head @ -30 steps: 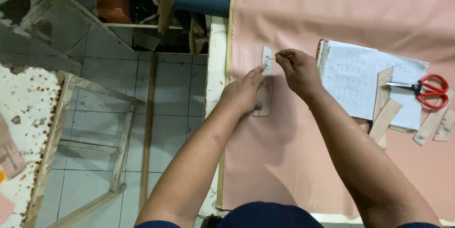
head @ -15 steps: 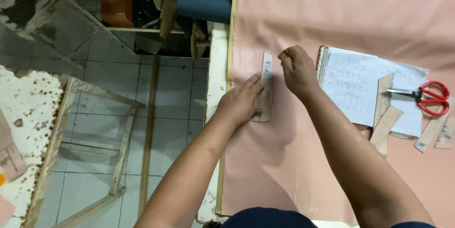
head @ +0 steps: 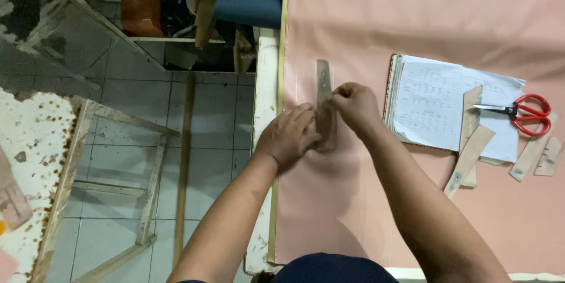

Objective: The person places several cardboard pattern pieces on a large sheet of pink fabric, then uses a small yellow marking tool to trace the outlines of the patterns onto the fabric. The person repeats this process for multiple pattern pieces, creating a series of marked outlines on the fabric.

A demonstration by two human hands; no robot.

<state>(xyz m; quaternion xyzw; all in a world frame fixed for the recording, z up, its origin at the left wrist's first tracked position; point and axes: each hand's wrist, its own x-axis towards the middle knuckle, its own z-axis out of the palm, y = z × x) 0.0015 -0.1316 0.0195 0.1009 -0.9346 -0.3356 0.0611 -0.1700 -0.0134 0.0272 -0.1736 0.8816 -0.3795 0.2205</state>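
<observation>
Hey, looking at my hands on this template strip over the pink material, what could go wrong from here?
The left hand pins only the lower end of the narrow template strip, so its free upper end might pivot while the right hand works along the edge, skewing the line. The pink sheet lies close to the table edge and could slide or wrinkle under pressure. The red scissors rest on the open notebook; a forearm sweep might knock them.
</observation>
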